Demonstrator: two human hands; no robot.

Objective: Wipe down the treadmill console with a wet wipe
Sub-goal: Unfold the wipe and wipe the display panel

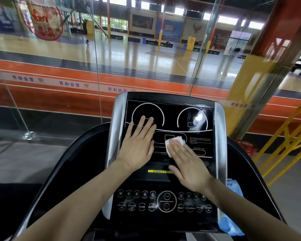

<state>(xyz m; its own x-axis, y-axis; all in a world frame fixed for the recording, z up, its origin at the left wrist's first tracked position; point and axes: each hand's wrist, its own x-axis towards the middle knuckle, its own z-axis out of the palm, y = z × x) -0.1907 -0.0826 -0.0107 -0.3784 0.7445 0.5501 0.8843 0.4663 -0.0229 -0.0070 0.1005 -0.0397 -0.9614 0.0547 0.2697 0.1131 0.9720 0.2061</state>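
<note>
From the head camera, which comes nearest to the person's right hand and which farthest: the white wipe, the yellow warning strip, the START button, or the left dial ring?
Measured from the right hand:
1. White wipe, pressed under its fingertips on the display.
2. Yellow warning strip, just left of the thumb, partly covered.
3. START button, below, on the keypad.
4. Left dial ring, up at the display's far left.

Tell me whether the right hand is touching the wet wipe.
Touching. The head view shows the right hand lying flat, its fingers pressing the white wet wipe onto the treadmill console.
</note>
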